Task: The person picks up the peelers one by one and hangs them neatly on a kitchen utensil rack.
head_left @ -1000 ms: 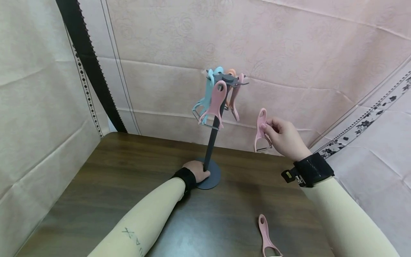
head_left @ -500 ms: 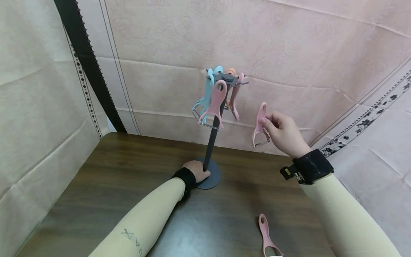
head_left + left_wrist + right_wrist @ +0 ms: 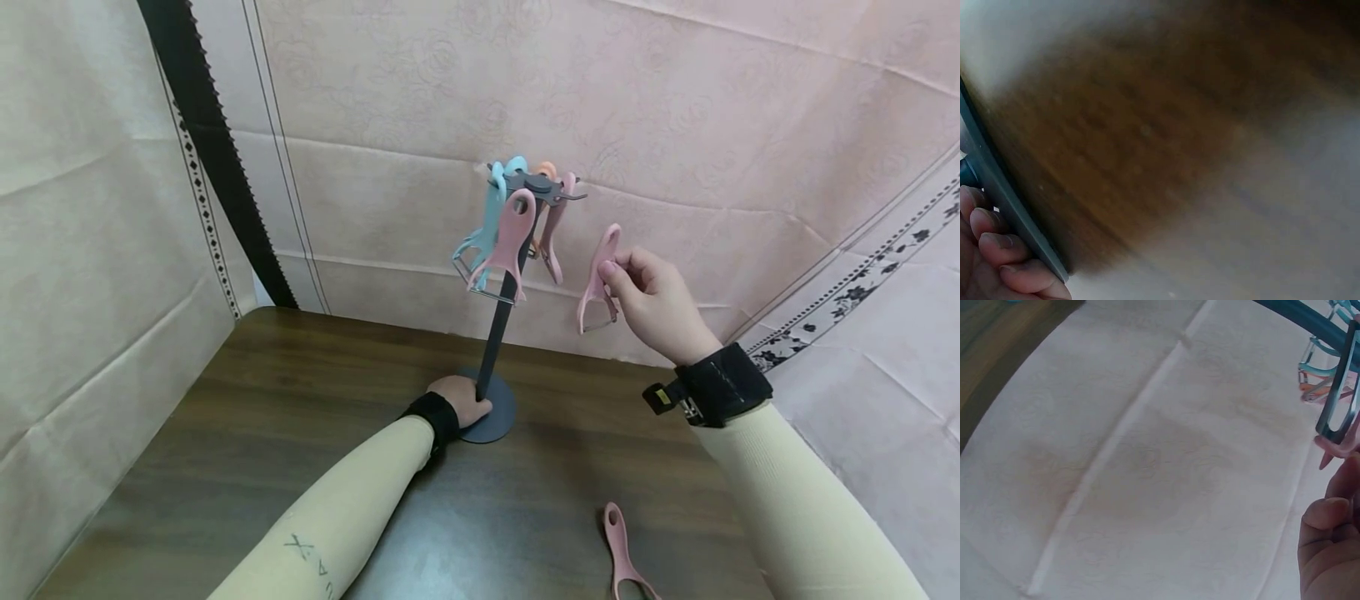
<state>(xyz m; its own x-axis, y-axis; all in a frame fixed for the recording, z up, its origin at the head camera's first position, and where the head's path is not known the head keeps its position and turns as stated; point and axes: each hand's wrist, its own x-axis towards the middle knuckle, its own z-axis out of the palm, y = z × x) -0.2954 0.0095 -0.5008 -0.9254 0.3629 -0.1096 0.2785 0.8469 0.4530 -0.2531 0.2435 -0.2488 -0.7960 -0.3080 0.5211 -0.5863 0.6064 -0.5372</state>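
Note:
A dark grey stand (image 3: 492, 350) rises from a round base (image 3: 501, 417) on the table. My left hand (image 3: 459, 400) grips it low down, thumb over the base; the left wrist view has its curled fingers (image 3: 1004, 249) against the base plate. Between thumb and fingers, my right hand (image 3: 656, 304) pinches a pink peeler (image 3: 602, 271) in the air, right of the stand, blade end down. Hooks at the stand's top carry light blue peelers (image 3: 491, 217), a pink peeler (image 3: 512, 233) in front, another pink peeler (image 3: 555, 225) and a partly hidden orange peeler (image 3: 547, 169). One hook (image 3: 576, 197) points right, bare.
Another pink peeler (image 3: 619, 546) lies on the brown wooden table (image 3: 315, 433) near the front, cut off by the frame's lower edge. Pale patterned cloth (image 3: 375, 83) hangs behind the table and along both sides.
My right hand has moved up and slightly left with the pink peeler, closer to the stand. The left hand keeps its place at the base.

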